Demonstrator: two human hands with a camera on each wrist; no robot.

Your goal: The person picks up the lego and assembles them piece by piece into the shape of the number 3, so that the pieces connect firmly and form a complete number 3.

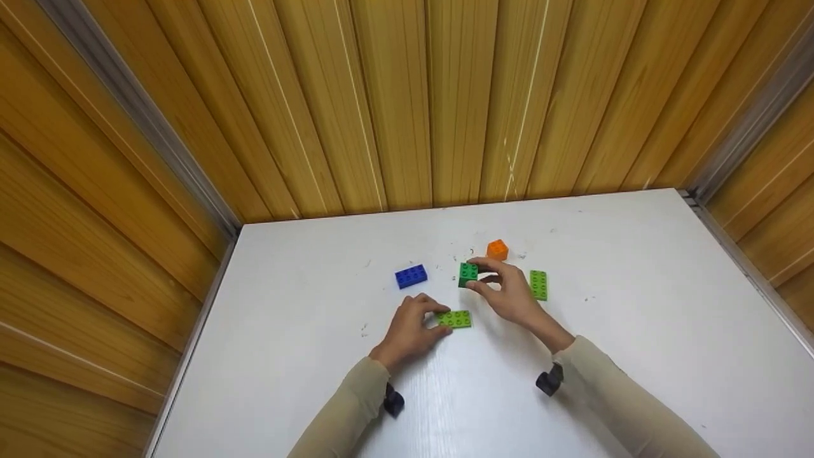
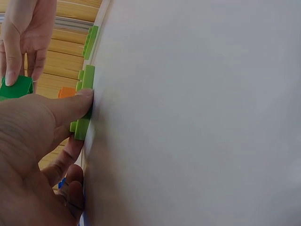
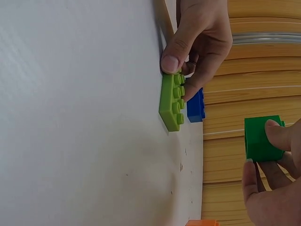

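Observation:
On the white table lies a flat lime green toy brick (image 1: 455,319), studs up. My left hand (image 1: 412,326) pinches its left end between thumb and fingers. My right hand (image 1: 510,296) grips a dark green toy brick (image 1: 468,273) by its sides, thumb on the near side. In the right wrist view this dark green brick (image 3: 262,139) is held up above the table, higher than the lime green brick (image 3: 170,103). The left wrist view shows my thumb against the lime brick's (image 2: 84,127) side, with the brick down at the table surface.
A blue brick (image 1: 411,276) lies behind my left hand. Beyond the right hand sits an orange brick (image 1: 497,250), and a second lime green brick (image 1: 538,285) lies to that hand's right. Yellow wood-patterned walls (image 1: 394,108) stand behind and beside the white table (image 1: 286,286).

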